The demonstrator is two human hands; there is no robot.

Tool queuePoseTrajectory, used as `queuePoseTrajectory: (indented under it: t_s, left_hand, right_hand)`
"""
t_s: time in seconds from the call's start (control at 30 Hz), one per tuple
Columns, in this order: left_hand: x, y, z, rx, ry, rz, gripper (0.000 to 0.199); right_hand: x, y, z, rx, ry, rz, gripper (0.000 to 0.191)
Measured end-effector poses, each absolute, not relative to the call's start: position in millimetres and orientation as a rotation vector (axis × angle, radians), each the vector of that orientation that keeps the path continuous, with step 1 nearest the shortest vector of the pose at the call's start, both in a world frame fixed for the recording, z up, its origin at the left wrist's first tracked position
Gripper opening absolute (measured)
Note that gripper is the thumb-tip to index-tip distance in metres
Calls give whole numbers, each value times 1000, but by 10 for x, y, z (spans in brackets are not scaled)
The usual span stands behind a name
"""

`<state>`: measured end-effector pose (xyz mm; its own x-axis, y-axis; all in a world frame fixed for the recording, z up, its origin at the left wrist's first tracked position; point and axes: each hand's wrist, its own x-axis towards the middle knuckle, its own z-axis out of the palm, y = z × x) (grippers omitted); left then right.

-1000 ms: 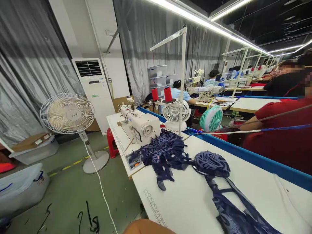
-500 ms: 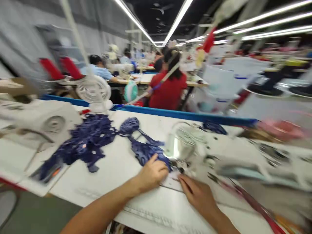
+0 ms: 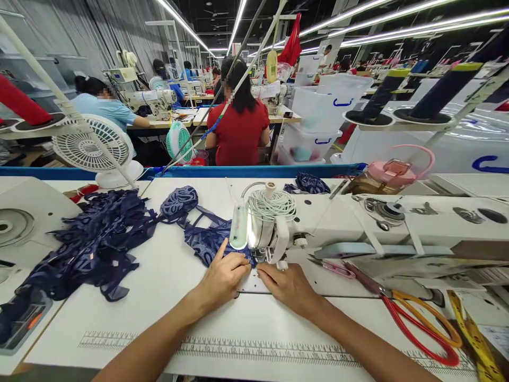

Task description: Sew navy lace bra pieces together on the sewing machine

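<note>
A sewing machine (image 3: 274, 233) stands on the white table, its needle area just beyond my hands. Navy patterned fabric (image 3: 207, 241) lies left of the needle and runs under the presser foot. My left hand (image 3: 226, 273) rests on the fabric's near edge with its index finger stretched forward and the others curled. To the right of the foot, my right hand (image 3: 284, 284) has its fingers together at the fabric's edge; what is between the fingertips is hidden. A heap of navy strips (image 3: 103, 233) lies further left.
Red-handled scissors (image 3: 421, 329), orange-handled scissors (image 3: 433, 313) and a yellow tape measure (image 3: 469, 334) lie at the right. A white fan (image 3: 93, 143) stands back left, a pink-lidded jug (image 3: 392, 172) back right. People sit at tables beyond.
The view has turned to the right and sharpened. My right hand has moved closer to my left hand, beside the presser foot.
</note>
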<state>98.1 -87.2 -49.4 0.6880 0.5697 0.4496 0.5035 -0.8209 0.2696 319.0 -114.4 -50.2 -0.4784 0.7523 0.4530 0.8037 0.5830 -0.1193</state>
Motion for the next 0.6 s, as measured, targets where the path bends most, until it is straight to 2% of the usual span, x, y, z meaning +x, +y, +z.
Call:
queuePoseTrajectory:
  t_s: [0.27,0.6]
  left_hand:
    - [989,-891,-437,2715,901,764,44]
    - [989,-880,-468,2675,915,746,41]
  right_hand:
    - [3232,-1096,-564,-1219,-2334,-220,18]
    - [3210,-1084,-609,-1255,-2387,-164,26]
